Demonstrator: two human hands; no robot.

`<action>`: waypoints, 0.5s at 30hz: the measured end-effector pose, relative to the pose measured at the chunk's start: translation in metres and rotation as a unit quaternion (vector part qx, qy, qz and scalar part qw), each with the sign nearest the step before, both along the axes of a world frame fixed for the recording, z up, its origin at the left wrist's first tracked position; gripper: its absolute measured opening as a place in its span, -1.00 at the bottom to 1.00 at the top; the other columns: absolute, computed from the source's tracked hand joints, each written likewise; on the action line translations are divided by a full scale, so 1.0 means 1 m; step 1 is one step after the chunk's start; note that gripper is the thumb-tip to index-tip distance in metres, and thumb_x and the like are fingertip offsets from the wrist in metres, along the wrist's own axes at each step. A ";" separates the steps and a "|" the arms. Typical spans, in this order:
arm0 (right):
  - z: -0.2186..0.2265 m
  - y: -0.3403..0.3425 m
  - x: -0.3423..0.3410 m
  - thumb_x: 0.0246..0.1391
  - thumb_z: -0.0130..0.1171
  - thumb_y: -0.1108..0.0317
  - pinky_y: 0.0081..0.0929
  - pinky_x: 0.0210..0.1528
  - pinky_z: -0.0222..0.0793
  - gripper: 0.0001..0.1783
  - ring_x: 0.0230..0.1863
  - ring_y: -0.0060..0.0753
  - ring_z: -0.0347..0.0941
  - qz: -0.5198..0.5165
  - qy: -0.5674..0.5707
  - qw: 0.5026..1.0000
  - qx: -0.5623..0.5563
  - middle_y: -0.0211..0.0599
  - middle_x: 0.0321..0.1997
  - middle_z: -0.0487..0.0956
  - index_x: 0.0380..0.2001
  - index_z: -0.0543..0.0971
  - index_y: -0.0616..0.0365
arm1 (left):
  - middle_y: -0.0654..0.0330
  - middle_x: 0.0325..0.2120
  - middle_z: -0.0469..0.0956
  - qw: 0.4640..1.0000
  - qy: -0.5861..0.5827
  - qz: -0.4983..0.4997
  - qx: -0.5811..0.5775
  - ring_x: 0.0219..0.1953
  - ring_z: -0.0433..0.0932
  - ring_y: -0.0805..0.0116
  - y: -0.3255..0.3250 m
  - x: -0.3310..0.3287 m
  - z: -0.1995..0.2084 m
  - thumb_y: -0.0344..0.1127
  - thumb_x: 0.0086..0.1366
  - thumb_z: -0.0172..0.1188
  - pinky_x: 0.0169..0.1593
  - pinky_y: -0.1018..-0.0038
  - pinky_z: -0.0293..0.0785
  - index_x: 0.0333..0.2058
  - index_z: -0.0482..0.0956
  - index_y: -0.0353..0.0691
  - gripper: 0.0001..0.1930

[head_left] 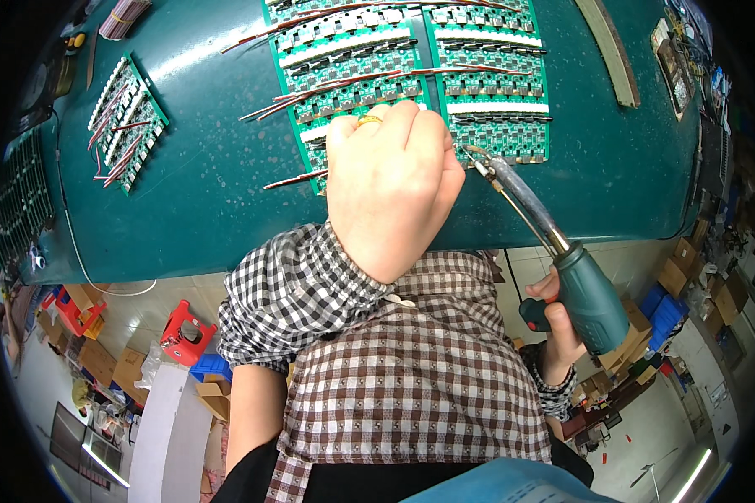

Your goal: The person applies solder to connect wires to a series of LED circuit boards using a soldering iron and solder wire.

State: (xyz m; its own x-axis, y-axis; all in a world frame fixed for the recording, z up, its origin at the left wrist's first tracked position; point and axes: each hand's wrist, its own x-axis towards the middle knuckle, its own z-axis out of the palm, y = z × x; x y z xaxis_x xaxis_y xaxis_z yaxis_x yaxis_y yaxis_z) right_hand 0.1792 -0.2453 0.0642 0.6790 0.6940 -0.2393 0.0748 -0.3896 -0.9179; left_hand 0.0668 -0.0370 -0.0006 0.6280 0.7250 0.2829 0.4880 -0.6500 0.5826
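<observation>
In my right hand [559,323] is a green pistol-grip soldering iron [594,298], its metal barrel angled up and to the left. The thin tip ends at the near edge of the right circuit board panel [499,130], close beside my left hand's fingers. My left hand [393,180] is closed, knuckles up, over the near end of the left circuit board panel [356,92]. Its fingertips are hidden beneath it, so what they pinch cannot be made out. Thin red, black and white wires [335,86] lie across both green panels in rows.
Another green board with wires [128,124] rests at the left of the dark green table [218,168]. A bundle of wires [124,18] lies behind it. On the right are a curved strip [610,50] and a long board-like piece [671,67]. Red stools [186,334] stand below.
</observation>
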 end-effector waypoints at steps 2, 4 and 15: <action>-0.001 -0.002 0.000 -0.01 0.22 0.15 -0.29 -0.26 0.47 -0.40 -0.39 -0.25 0.47 0.002 0.002 1.000 0.004 -0.16 -0.46 0.48 -0.10 0.42 0.54 | 0.34 -0.58 0.43 1.000 0.003 0.000 -0.002 -0.51 0.42 0.32 0.000 0.000 0.000 -0.48 -0.11 0.26 -0.37 0.39 0.15 -0.53 0.41 -0.12 -0.81; -0.002 -0.002 0.001 -0.01 0.23 0.15 -0.29 -0.26 0.47 -0.39 -0.40 -0.25 0.47 0.003 0.003 1.000 0.008 -0.16 -0.47 0.47 -0.09 0.41 0.55 | 0.34 -0.58 0.43 1.000 -0.002 0.001 0.004 -0.51 0.41 0.33 0.000 0.000 -0.001 -0.48 -0.11 0.26 -0.37 0.39 0.14 -0.53 0.41 -0.12 -0.81; -0.003 0.000 0.000 -0.01 0.25 0.15 -0.30 -0.26 0.46 -0.41 -0.40 -0.25 0.46 0.011 -0.006 1.000 0.017 -0.16 -0.47 0.48 -0.12 0.43 0.54 | 0.35 -0.60 0.41 1.000 0.004 0.000 -0.004 -0.53 0.40 0.35 0.000 0.000 0.000 -0.48 -0.10 0.26 -0.37 0.39 0.14 -0.54 0.41 -0.12 -0.81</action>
State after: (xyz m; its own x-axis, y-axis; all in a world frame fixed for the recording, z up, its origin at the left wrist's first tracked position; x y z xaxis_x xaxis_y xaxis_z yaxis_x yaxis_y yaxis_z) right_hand 0.1792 -0.2454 0.0617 0.6666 0.7157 -0.2083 0.0930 -0.3572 -0.9294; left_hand 0.0668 -0.0374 -0.0006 0.6297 0.7274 0.2728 0.4926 -0.6454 0.5838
